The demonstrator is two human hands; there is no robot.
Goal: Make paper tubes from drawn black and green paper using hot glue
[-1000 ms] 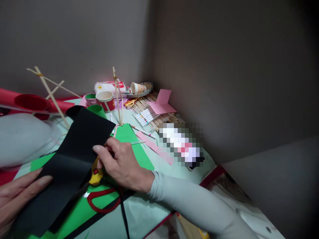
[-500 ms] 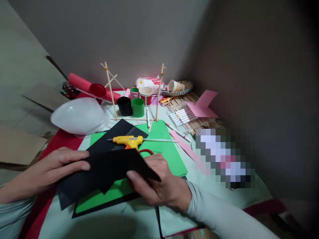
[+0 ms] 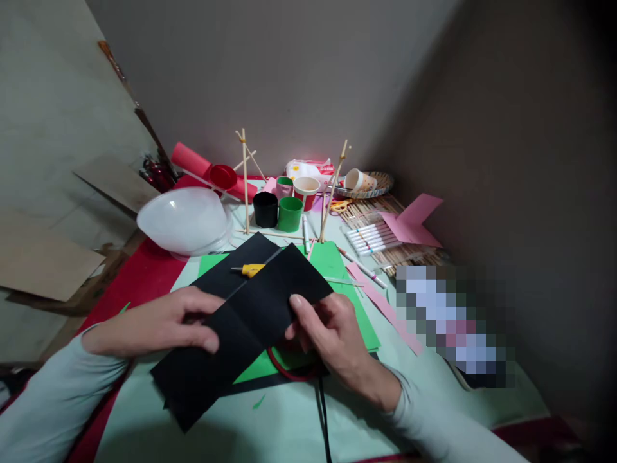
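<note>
My two hands hold a creased strip of black paper (image 3: 260, 308) tilted over the table. My left hand (image 3: 164, 321) pinches its left long edge, thumb on top. My right hand (image 3: 332, 334) grips the right edge with its thumb on the face and fingers behind. Below the right fingers shows a red loop handle (image 3: 289, 373), apparently of scissors; whether the fingers hold it I cannot tell. A yellow glue gun (image 3: 251, 270) lies behind the strip, mostly covered. Under it are black paper (image 3: 255, 247) and green sheets (image 3: 357, 315).
Behind the papers stands a thin stick frame (image 3: 245, 180) around a black cup (image 3: 265, 210) and a green cup (image 3: 290, 215). Clear plastic bowls (image 3: 186, 218) sit left. Markers (image 3: 371, 238), pink paper (image 3: 414, 222) and bamboo sticks (image 3: 385, 209) lie right, near a pixelated object (image 3: 448, 328).
The black strip has turned to a steeper diagonal, with its face now showing and covering most of the glue gun. My left hand has moved right. The red handle now shows lower. The view has shifted.
</note>
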